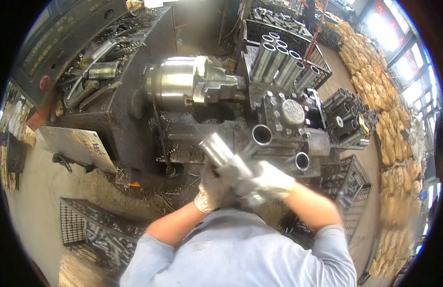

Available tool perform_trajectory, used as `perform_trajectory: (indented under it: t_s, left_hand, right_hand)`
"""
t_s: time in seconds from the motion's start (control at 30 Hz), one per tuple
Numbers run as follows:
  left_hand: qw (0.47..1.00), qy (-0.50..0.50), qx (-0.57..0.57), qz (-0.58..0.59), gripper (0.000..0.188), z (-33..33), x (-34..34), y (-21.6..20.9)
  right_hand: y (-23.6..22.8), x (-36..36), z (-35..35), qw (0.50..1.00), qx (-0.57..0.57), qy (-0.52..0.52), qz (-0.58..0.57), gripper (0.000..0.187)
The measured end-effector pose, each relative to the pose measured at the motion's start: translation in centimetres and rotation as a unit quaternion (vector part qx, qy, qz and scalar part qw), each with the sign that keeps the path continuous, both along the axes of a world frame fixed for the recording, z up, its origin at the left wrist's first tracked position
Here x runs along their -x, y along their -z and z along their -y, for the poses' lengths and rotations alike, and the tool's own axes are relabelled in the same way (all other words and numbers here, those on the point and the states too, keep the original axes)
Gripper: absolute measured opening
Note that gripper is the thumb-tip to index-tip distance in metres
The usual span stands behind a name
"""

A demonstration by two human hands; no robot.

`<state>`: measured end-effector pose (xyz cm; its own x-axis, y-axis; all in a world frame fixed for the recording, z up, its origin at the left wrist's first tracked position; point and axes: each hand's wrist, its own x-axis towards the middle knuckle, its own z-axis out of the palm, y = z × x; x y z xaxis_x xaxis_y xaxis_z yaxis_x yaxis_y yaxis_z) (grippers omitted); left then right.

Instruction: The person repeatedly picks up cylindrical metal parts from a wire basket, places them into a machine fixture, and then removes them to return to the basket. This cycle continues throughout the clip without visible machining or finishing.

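A shiny metal tube (215,147) is held tilted in front of my chest, its upper end pointing away to the left. My left hand (215,185), in a pale work glove, is closed round the tube's middle from below. At the lower end, my gloved right hand (274,181) is closed on the same tube; motion blurs its fingers. Just beyond my hands, two more tubes stand on the machine, one open-topped tube (261,135) and one nearer tube (302,161) to the right. The lathe chuck (176,81) holds a metal fixture farther off.
Several upright tubes (281,57) stand at the back, with more dark tubes (348,110) at right. The tool post (293,112) sits beyond my right hand. Mesh crates with metal pieces stand low left (73,220) and right (358,186). Stacked sacks (393,134) line the right side.
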<state>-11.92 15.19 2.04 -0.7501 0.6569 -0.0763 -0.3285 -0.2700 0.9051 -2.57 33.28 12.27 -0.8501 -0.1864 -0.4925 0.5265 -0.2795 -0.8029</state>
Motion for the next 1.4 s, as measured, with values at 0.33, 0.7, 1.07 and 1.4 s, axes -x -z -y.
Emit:
perform_trajectory:
  t_s: [0.33,0.7,1.07,1.4]
  left_hand:
    - [0.954,-0.116,0.032,0.274,0.044,-0.9,-2.2,6.9]
    - [0.927,-0.114,0.096,0.345,0.044,0.8,-3.1,7.4]
    - [0.864,-0.066,0.155,-0.475,0.074,-11.2,-6.0,2.8]
    - [0.974,-0.137,-0.028,0.178,0.075,2.8,-4.0,3.2]
  right_hand:
    - [17.9,-4.3,-0.8,0.972,-0.232,-0.032,-0.003,0.059]
    - [10.6,-8.9,-4.7,0.915,-0.359,-0.043,-0.179,0.053]
    - [7.9,-9.5,-12.0,0.86,-0.393,0.196,-0.258,0.05]
    - [8.7,-9.0,-9.8,0.729,-0.67,-0.113,-0.082,0.045]
